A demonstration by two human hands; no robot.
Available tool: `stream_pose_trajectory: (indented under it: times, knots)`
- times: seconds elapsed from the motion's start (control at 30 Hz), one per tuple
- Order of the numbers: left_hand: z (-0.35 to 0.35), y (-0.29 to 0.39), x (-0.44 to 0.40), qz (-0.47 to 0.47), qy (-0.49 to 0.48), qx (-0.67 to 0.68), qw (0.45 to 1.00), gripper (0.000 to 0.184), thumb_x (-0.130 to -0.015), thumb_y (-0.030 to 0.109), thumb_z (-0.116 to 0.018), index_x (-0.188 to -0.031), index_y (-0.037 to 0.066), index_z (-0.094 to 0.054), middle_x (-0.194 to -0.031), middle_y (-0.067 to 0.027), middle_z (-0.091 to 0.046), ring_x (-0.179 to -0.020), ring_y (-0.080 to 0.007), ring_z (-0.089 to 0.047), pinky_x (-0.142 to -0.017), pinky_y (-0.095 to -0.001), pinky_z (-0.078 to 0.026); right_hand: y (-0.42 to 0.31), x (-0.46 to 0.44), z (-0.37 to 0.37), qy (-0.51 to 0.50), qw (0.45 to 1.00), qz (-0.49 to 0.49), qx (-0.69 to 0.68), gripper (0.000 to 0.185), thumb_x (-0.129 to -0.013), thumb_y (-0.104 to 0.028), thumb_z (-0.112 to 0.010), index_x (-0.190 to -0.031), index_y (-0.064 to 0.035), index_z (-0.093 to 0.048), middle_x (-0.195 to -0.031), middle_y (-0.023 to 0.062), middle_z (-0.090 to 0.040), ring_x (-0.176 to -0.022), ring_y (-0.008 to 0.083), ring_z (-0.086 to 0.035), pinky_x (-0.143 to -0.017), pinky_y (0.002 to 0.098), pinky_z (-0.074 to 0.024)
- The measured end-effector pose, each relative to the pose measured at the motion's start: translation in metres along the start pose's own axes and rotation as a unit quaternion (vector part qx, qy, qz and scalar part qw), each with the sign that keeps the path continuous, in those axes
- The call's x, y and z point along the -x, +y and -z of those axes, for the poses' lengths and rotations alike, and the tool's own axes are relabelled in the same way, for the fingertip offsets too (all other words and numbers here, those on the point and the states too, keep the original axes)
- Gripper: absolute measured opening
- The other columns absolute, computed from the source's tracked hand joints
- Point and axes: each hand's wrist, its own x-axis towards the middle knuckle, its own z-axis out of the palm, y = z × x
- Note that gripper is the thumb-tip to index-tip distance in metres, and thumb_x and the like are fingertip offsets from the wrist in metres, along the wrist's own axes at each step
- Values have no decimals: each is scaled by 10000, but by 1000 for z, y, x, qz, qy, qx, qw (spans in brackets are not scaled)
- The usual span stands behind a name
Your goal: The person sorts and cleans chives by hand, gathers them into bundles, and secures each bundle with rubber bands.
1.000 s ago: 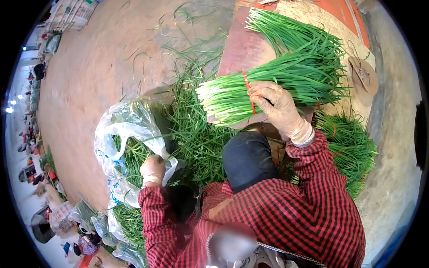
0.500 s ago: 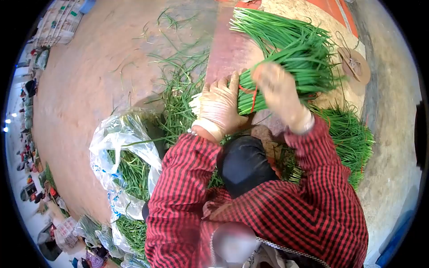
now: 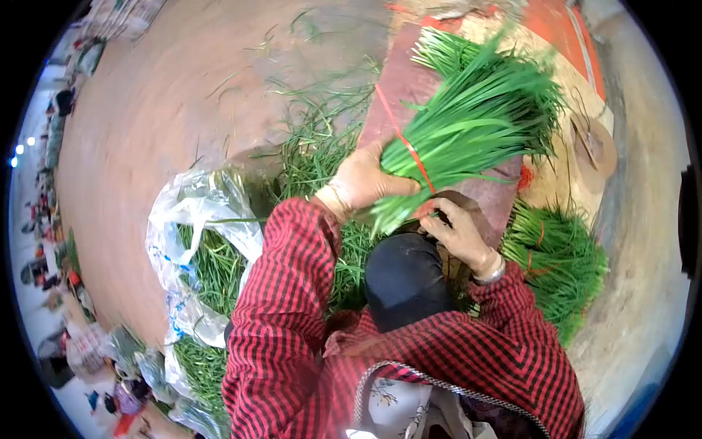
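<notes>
Both hands wear thin pale gloves. My left hand [image 3: 367, 181] is wrapped round the pale stem end of a green leafy bundle [image 3: 472, 121], its thumb across the stems. A red band [image 3: 411, 148] crosses the bundle beside that hand, one part stretching up past the stems. Just below the bundle, my right hand [image 3: 457, 233] has its fingers pinched on the lower end of the red band. The held bundle is tilted, leaves toward the upper right, over a reddish board [image 3: 398, 91]. Behind it lies another bundle [image 3: 446, 50], partly covered.
Banded bundles [image 3: 559, 263] lie at the right, below a round tan disc [image 3: 594, 146]. Loose green leaves [image 3: 307, 157] cover the floor left of the board. A clear plastic bag [image 3: 172, 219] of greens stands at the left. My dark-covered knee [image 3: 408, 282] is below the hands.
My left hand has left the bag and taken hold of the bundle's stems. The bundle has turned and tilted. My right hand has moved down from the bundle's top to its lower edge.
</notes>
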Motion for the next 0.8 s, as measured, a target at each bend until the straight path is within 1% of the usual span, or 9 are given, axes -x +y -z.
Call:
stream_pose_trajectory:
  times: [0.03, 0.13, 0.2, 0.23, 0.3, 0.4, 0.53, 0.67, 0.8]
  knots:
    - [-6, -2, 6, 13, 1, 57, 998, 891, -630, 170, -886, -1370, -39, -436, -1193, -110, -618, -1089, -179, -573, -993, -310, -427, -7, -1, -5, -12, 1000, 4, 5, 402, -893, -211, -693, -1207, 2, -559, -1073, 85, -621, -966, 144, -596, -821, 308, -500]
    - [-17, 9, 19, -83, 23, 138, 987, 880, -646, 85, -870, -1385, -33, -407, -1222, -90, -599, -1110, -159, -565, -1001, -308, -427, -33, 1, -15, 42, 974, 151, -163, 881, -845, -188, -737, -1468, 10, -148, -1400, 124, -388, -1254, 229, -453, -1026, 366, -413]
    - [-14, 36, 33, -133, 43, 131, 982, 936, -648, 90, -873, -1418, -26, -353, -1269, -86, -572, -1173, -170, -535, -1037, -328, -400, -55, 2, -11, 59, 963, 195, -178, 874, -832, -206, -756, -1461, 8, -190, -1397, 117, -399, -1243, 228, -460, -1038, 368, -398]
    - [-13, 48, 39, -134, 45, 134, 981, 936, -648, 90, -873, -1418, -26, -353, -1269, -86, -572, -1173, -170, -535, -1037, -328, -400, -57, 4, 1, 67, 967, 242, -43, 849, -825, -233, -763, -1447, 6, -237, -1388, 113, -416, -1239, 227, -463, -1046, 368, -387]
    - [-13, 64, 42, -343, 127, 9, 931, 917, -618, 257, -858, -1394, 16, -433, -1238, -152, -592, -1151, -242, -577, -1009, -343, -425, -59, 9, 25, 126, 908, 331, 224, 806, -812, -288, -775, -1420, 1, -332, -1370, 105, -449, -1231, 226, -467, -1060, 370, -363]
    - [-18, 66, 41, -378, 66, 77, 920, 1055, -611, 289, -872, -1478, 56, -318, -1390, -160, -475, -1334, -280, -412, -1112, -375, -307, -49, 11, 19, 51, 958, 281, 33, 665, -842, -275, -730, -1356, 8, -417, -1296, 99, -513, -1177, 221, -503, -1021, 362, -390]
    - [-44, 12, 15, -318, 9, 264, 911, 1241, -570, 327, -912, -1524, 54, -166, -1440, -153, -429, -1391, -255, -330, -1156, -369, -233, -31, -4, 0, 32, 993, 112, -9, 608, -846, -229, -721, -1326, 16, -438, -1254, 97, -537, -1140, 206, -521, -984, 353, -417]
    - [-29, -14, 19, -58, -114, 509, 851, 1296, -522, 306, -952, -1511, 26, -163, -1450, -109, -427, -1330, -233, -412, -1145, -349, -277, -33, -14, -11, 5, 997, 69, -35, 552, -851, -183, -712, -1296, 24, -459, -1212, 95, -562, -1103, 191, -538, -946, 343, -444]
    - [-32, -28, 11, -39, -83, 498, 862, 1032, -553, 294, -926, -1384, 38, -371, -1260, -87, -565, -1184, -196, -530, -1040, -351, -406, -48, -34, -11, -16, 996, 72, -49, 497, -855, -137, -703, -1266, 33, -480, -1171, 93, -587, -1067, 176, -556, -909, 334, -472]
